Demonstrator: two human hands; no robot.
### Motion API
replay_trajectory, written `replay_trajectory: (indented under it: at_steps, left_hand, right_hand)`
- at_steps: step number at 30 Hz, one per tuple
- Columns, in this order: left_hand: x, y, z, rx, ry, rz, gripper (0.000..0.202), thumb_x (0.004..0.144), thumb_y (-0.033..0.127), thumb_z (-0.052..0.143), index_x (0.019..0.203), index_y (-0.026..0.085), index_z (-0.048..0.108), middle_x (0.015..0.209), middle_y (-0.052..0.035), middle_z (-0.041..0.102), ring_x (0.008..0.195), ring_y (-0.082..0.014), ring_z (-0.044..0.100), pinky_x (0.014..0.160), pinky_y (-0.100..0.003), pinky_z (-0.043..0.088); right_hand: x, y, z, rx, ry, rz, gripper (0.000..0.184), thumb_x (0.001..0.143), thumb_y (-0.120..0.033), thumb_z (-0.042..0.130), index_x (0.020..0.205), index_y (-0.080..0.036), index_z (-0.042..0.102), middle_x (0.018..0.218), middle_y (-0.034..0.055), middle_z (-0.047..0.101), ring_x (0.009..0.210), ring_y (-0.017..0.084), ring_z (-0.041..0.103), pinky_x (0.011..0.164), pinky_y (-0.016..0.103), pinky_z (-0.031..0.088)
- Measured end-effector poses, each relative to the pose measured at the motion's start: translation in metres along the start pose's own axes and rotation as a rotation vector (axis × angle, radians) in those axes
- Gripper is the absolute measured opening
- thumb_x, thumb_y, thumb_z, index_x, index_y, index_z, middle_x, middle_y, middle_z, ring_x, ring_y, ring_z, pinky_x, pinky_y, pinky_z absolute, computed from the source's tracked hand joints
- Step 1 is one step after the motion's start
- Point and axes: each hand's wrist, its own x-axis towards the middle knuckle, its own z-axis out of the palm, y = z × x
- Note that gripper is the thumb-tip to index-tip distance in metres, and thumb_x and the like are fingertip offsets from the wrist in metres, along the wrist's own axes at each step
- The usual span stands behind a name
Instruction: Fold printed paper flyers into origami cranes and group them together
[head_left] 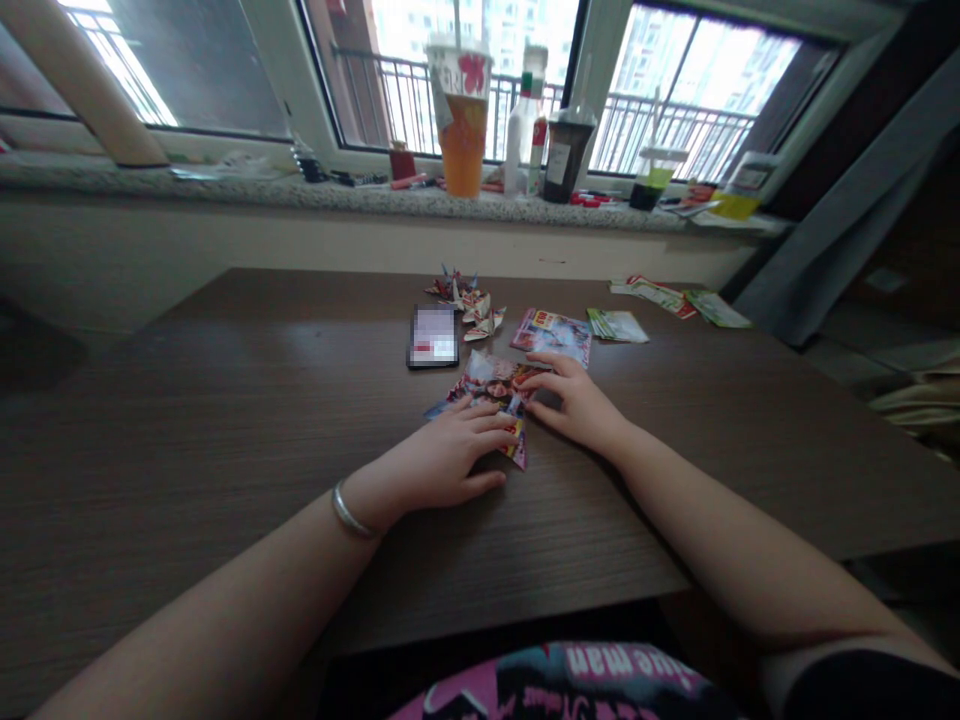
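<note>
A colourful printed paper (491, 390), partly folded, lies flat on the dark wooden table (225, 420). My left hand (442, 462) rests on its near left part with fingers stretched flat, pressing it down. A silver bracelet (351, 512) sits on that wrist. My right hand (574, 400) lies on the paper's right edge, fingers spread and fingertips on the sheet. Neither hand lifts anything.
A phone (433, 337) lies just beyond the paper. Several folded paper cranes (469, 300) and more printed sheets (553, 335) (616, 325) sit behind. Drink cups (461, 120) and bottles (523, 135) stand on the window sill (225, 185). The table's front edge is close to my body.
</note>
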Motion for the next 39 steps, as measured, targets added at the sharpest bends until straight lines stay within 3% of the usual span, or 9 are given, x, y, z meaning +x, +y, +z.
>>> replay_trajectory:
  at_steps: [6,12,23,30,39]
  left_hand:
    - [0.002,0.002,-0.003,-0.068,-0.017,0.014,0.036,0.085,0.036,0.062,0.120,0.027,0.060,0.135,-0.0054,0.055,0.130,-0.0260,0.045,0.111,-0.046,0.032]
    - [0.001,-0.001,0.000,-0.075,0.012,0.025,0.036,0.083,0.036,0.064,0.118,0.028,0.060,0.136,-0.0051,0.054,0.132,-0.0263,0.042,0.112,-0.047,0.031]
    - [0.001,0.000,0.000,0.027,-0.011,0.027,0.041,0.087,0.041,0.060,0.126,0.029,0.057,0.138,-0.0080,0.051,0.131,-0.0286,0.043,0.109,-0.048,0.033]
    - [0.000,0.000,0.000,0.023,-0.025,0.013,0.044,0.086,0.041,0.061,0.128,0.029,0.055,0.139,-0.0085,0.050,0.130,-0.0299,0.043,0.108,-0.048,0.033]
    - [0.001,0.002,-0.002,0.002,-0.057,-0.003,0.044,0.086,0.041,0.061,0.129,0.031,0.055,0.140,-0.0063,0.048,0.131,-0.0306,0.040,0.109,-0.050,0.031]
  right_hand:
    - [0.001,0.000,0.011,0.084,0.039,0.126,0.035,0.083,-0.025,0.062,0.117,-0.021,0.056,0.137,0.0130,0.047,0.131,0.024,0.042,0.109,0.046,0.035]
    - [0.004,0.002,0.013,0.112,0.033,0.114,0.028,0.082,-0.026,0.061,0.109,-0.020,0.055,0.118,0.0106,0.059,0.114,0.023,0.053,0.101,0.044,0.041]
    - [0.005,-0.001,0.008,0.073,0.038,0.207,0.018,0.083,-0.030,0.062,0.097,-0.020,0.059,0.101,0.0070,0.061,0.099,0.021,0.056,0.090,0.039,0.045]
    - [0.007,-0.001,0.007,0.101,0.030,0.186,0.008,0.083,-0.027,0.061,0.084,-0.019,0.060,0.089,0.0044,0.065,0.087,0.019,0.058,0.083,0.035,0.045]
    - [0.008,-0.004,0.008,0.082,0.010,0.093,0.010,0.086,-0.024,0.058,0.080,-0.019,0.064,0.090,0.0055,0.062,0.091,0.019,0.057,0.086,0.034,0.046]
